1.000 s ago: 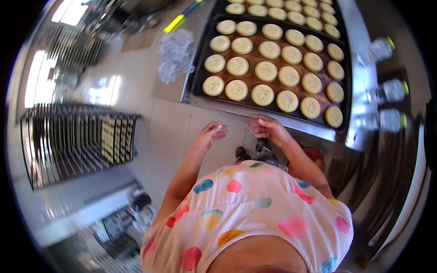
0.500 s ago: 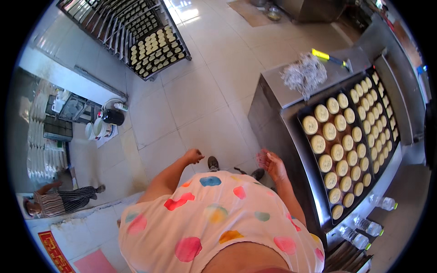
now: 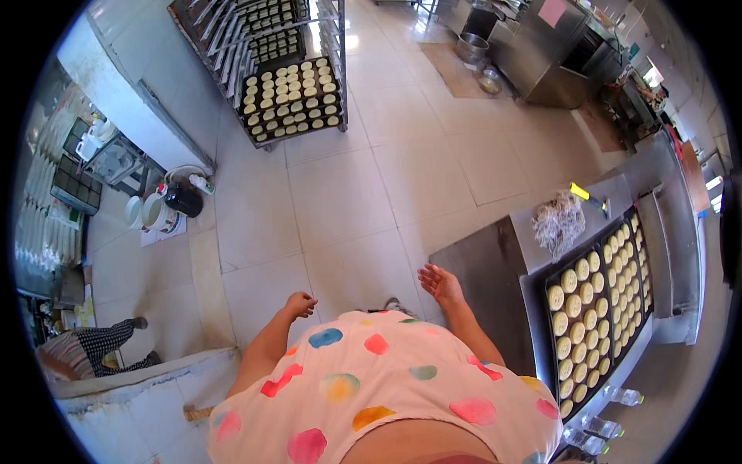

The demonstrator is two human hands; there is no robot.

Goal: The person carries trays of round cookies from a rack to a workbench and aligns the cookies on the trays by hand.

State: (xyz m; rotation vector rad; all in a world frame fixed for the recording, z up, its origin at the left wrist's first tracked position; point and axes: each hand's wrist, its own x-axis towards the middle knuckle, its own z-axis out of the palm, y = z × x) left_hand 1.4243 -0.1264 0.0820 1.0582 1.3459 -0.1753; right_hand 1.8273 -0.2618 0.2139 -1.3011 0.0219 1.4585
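Observation:
My left hand [image 3: 301, 305] hangs in front of my body with its loosely bent fingers apart, holding nothing. My right hand [image 3: 439, 283] is open and empty beside the dark side of a steel counter [image 3: 485, 271]. On that counter, to my right, black trays [image 3: 551, 348] hold rows of pale, round stamped pastries [image 3: 586, 295]. Above them lie a crumpled clear plastic heap [image 3: 558, 223] and a tool with a yellow handle [image 3: 580, 192].
A wheeled tray rack [image 3: 340, 100] stands ahead. Buckets [image 3: 158, 214] and a black jug [image 3: 184, 201] sit left, near a person [image 3: 100, 348] behind a low wall [image 3: 154, 387]. Steel equipment [image 3: 533, 66] and pots [image 3: 472, 48] are at far right. Plastic bottles [image 3: 622, 396] stand lower right.
My view has swung away from the counter toward the open floor and rack, shifting the trays to the lower right. Both hands stay empty and have moved farther apart.

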